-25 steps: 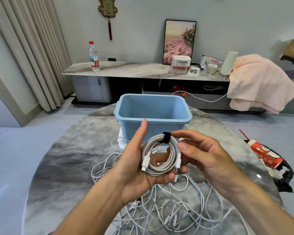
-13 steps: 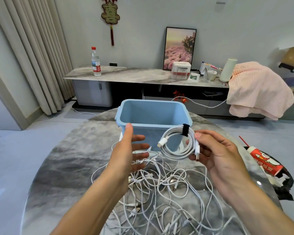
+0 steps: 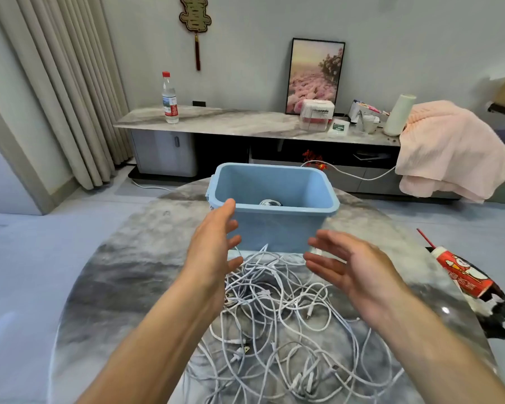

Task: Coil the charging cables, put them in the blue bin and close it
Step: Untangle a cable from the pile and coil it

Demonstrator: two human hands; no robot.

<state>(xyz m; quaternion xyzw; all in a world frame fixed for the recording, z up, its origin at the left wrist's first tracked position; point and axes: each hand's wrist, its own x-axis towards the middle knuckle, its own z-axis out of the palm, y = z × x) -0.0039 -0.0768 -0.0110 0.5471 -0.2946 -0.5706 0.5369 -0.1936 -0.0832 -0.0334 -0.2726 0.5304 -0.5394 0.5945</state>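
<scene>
The blue bin (image 3: 286, 231) stands open at the far side of the round marble table (image 3: 123, 287). Inside it lies a coiled white cable (image 3: 270, 203), only its top showing over the near rim. A tangle of loose white charging cables (image 3: 277, 319) covers the table in front of the bin. My left hand (image 3: 216, 243) hovers beside the bin's near left corner, fingers straight, holding nothing. Apart from the bin, my right hand (image 3: 347, 263) hovers above the tangle, fingers spread and empty. A white piece, partly hidden, shows under the bin's front edge.
A red printed packet (image 3: 461, 275) on dark wrapping lies at the table's right edge. Behind the table runs a long low cabinet (image 3: 245, 123) carrying a water bottle (image 3: 169, 99), a picture frame and small boxes. A pink blanket (image 3: 449, 150) hangs at its right end.
The coiled cable passed from both hands to my right hand, then into the bin. Both hands are now empty and spread in front of the bin.
</scene>
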